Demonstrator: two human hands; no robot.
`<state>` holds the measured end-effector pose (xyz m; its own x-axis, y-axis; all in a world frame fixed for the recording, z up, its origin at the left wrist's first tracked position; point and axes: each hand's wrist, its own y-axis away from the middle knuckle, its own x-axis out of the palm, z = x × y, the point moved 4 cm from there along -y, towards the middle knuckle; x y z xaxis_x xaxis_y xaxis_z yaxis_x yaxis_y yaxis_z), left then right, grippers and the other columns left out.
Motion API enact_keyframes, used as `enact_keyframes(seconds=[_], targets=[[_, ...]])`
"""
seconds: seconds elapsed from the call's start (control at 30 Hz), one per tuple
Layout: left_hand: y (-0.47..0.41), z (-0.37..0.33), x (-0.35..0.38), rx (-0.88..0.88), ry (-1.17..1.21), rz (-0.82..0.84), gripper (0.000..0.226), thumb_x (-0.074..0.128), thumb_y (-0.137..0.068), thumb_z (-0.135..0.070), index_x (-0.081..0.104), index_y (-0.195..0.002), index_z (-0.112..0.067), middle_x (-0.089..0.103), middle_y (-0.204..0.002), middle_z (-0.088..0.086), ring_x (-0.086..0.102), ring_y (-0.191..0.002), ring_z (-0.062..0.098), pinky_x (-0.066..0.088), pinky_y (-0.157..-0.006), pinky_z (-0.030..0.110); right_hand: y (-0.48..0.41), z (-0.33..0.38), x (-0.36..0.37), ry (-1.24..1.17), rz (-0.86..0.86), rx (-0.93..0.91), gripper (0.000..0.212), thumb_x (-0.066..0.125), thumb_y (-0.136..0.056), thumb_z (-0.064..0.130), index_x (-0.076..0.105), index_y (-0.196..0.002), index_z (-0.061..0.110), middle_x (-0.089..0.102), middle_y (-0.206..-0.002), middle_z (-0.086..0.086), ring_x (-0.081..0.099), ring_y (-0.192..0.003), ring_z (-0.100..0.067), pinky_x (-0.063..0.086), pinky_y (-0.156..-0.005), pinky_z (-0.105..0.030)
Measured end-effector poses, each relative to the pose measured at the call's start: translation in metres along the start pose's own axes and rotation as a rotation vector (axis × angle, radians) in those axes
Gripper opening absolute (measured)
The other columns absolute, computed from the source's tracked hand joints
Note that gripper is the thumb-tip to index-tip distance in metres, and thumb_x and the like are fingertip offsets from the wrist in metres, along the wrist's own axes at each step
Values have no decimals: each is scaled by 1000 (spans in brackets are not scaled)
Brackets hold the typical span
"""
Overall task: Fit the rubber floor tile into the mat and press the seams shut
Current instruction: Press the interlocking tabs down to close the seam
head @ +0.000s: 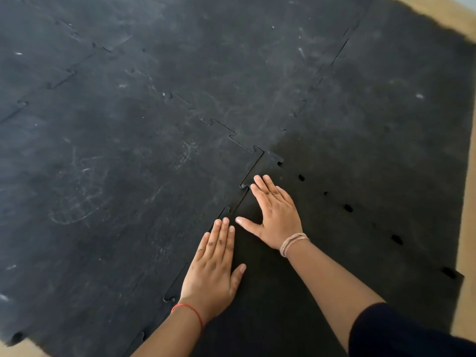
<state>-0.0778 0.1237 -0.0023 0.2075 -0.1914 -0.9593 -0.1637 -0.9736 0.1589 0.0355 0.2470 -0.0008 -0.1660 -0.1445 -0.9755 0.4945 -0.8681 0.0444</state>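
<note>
A darker black rubber tile (304, 274) lies at the lower right of the scuffed black mat (128, 176), its puzzle-tooth edge meeting the mat along a diagonal seam (253, 168). The seam still shows a thin dark gap near its upper end. My left hand (213, 269) lies flat, palm down, fingers together, right on the seam's lower part. My right hand (275, 215) lies flat on the tile just right of the seam, thumb spread toward the left hand's fingertips. Neither hand holds anything.
Along the tile's right side runs a row of dark tooth holes (347, 207) where it meets another tile (386, 150). Other jigsaw seams (219, 124) cross the mat. Light wooden floor (467, 228) shows along the right edge and at the bottom left corner.
</note>
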Motion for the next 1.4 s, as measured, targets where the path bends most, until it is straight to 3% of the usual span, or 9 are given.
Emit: enact_keyframes(seconds=[0.1,0.23,0.37,0.6,0.7,0.8,0.93,1.2,1.4], targets=[[-9,-2,-3,-11,16,18,69,17,-90,-47,20,-139,2,16,-148,19,11,-136,33,6,-108,40,-5,-11,-12,-67,31,0,70,41,-88,57,24,-144,20,17,-154,0,6,-141,-11,11,-116,-35],[-40,-6,-2,46,-32,-38,72,-5,-86,-53,-21,-137,-6,-27,-146,11,-27,-133,23,-21,-108,40,-22,-37,-22,87,229,135,88,31,-85,66,-5,-146,15,-10,-156,-7,-11,-142,-20,1,-114,-35],[-47,-7,-11,45,23,-21,68,23,-90,-48,23,-139,-1,17,-148,16,14,-137,29,9,-106,38,-39,-34,-23,321,386,103,96,28,-83,71,-8,-144,6,-6,-155,-15,-7,-142,-26,2,-114,-36],[-47,-8,-12,71,28,23,66,26,-89,-47,33,-136,-1,28,-145,16,22,-135,29,10,-105,37,-60,-24,-25,503,571,89,99,33,-84,68,0,-142,-4,-1,-153,-23,-10,-142,-29,1,-114,-37],[-47,-8,-12,60,2,31,72,10,-88,-50,5,-141,-2,-2,-150,14,-5,-138,26,-8,-111,42,-38,-26,-23,261,459,201,93,29,-85,67,-7,-144,6,-9,-155,-13,-13,-141,-24,-1,-115,-37],[-67,-5,-9,103,-9,-21,68,-3,-87,-51,-23,-136,-8,-31,-144,8,-33,-130,19,-22,-107,33,21,-30,-9,106,118,433,87,7,-83,70,-15,-142,10,-16,-154,-9,-21,-138,-20,-5,-115,-35],[-124,-16,-19,202,-23,-73,59,5,-94,-42,-25,-134,-10,-31,-143,4,-33,-128,16,-22,-105,29,53,-35,5,106,-7,669,98,-9,-71,78,-19,-139,7,-24,-150,-10,-25,-136,-21,-11,-112,-36],[-165,-24,-7,223,-81,-47,61,-11,-86,-45,-25,-135,-12,-30,-144,4,-30,-131,17,-19,-108,31,46,-36,3,84,-16,596,85,12,-84,67,5,-144,7,2,-153,-13,-2,-141,-28,3,-113,-45],[-167,-23,-7,218,-85,-21,60,-12,-87,-47,-22,-136,-14,-28,-144,1,-31,-131,14,-19,-107,29,28,-49,1,42,28,550,97,13,-75,70,7,-143,0,8,-154,-19,-2,-142,-29,-7,-110,-39]])
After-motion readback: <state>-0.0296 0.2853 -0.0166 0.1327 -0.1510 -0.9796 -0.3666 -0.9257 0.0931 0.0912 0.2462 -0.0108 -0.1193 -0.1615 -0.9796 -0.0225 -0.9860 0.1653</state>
